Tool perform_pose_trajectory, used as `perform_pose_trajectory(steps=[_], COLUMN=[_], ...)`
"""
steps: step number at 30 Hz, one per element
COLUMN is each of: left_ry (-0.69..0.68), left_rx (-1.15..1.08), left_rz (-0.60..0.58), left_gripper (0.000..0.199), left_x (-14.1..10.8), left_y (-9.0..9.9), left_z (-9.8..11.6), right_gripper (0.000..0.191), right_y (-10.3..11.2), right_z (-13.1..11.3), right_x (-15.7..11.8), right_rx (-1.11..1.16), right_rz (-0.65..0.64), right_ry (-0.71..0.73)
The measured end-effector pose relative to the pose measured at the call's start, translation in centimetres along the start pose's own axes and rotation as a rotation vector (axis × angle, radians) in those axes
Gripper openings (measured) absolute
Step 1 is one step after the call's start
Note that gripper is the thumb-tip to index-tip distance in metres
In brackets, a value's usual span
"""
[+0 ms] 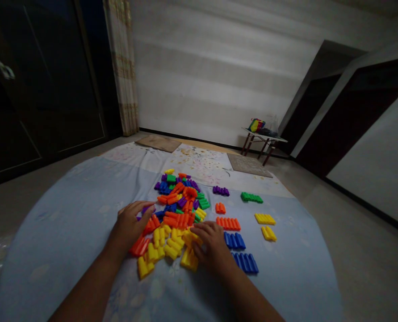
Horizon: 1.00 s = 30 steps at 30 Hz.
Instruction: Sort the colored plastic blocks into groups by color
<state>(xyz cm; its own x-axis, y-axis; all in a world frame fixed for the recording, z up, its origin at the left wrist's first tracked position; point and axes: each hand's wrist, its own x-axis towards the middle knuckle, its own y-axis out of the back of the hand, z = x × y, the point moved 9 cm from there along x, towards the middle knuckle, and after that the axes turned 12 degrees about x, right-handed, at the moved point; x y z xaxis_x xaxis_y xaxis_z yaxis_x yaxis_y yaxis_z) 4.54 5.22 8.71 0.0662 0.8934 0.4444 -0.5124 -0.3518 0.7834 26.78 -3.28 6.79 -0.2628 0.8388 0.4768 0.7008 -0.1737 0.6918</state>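
A loose pile of ribbed plastic building blocks point(178, 219) in several colours lies on the table in front of me. At the pile's left edge is my left hand point(130, 226), its fingers and thumb curled about a purple building block point(147, 209), partly hidden. My right hand point(215, 243) is at the near right side of the pile, fingers bent over a yellow building block point(192, 238). More yellow blocks point(173, 247) lie between the two hands, and red blocks point(139, 246) are beside my left wrist.
Right of the pile are separate joined rows: purple point(220, 191), green point(251, 197), orange point(228, 223), yellow point(265, 218) and blue point(245, 263). A pale flowered cloth point(68, 232) covers the round table. Flat boards point(158, 142) lie at its far side; a small table point(264, 137) stands beyond.
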Motion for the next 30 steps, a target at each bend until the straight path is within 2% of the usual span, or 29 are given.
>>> perform_pose_trajectory(steps=[4, 8, 14, 18, 21, 23, 27, 30], left_ry=[0.069, 0.147, 0.190, 0.215, 0.246, 0.257, 0.296, 0.330], left_rx=[0.009, 0.004, 0.002, 0.000, -0.011, -0.019, 0.000, 0.028], left_rz=[0.091, 0.143, 0.147, 0.125, 0.109, 0.094, 0.038, -0.032], left_gripper=[0.038, 0.037, 0.036, 0.038, 0.039, 0.040, 0.041, 0.045], left_x=[0.1, 0.1, 0.1, 0.1, 0.0, 0.0, 0.0, 0.1], left_y=[0.7, 1.0, 0.7, 0.5, 0.3, 0.2, -0.3, -0.9], left_z=[-1.4, -2.9, -3.5, -3.6, -3.9, -4.1, -4.4, -4.8], right_gripper=[0.033, 0.037, 0.048, 0.050, 0.042, 0.032, 0.039, 0.037], right_y=[-0.9, -1.0, 0.0, 0.6, 1.4, 1.6, 0.6, -0.6], right_z=[0.3, 0.4, -0.1, -0.4, -0.5, -0.7, -0.4, 0.4], right_x=[0.0, 0.0, 0.0, 0.1, 0.1, 0.0, -0.2, -0.4], right_rx=[-0.002, 0.055, 0.211, 0.141, 0.076, 0.052, -0.023, -0.065], right_rz=[-0.059, -0.052, -0.056, 0.014, 0.095, 0.102, 0.012, -0.064], right_ry=[-0.033, -0.008, 0.105, 0.183, 0.101, 0.024, -0.107, -0.155])
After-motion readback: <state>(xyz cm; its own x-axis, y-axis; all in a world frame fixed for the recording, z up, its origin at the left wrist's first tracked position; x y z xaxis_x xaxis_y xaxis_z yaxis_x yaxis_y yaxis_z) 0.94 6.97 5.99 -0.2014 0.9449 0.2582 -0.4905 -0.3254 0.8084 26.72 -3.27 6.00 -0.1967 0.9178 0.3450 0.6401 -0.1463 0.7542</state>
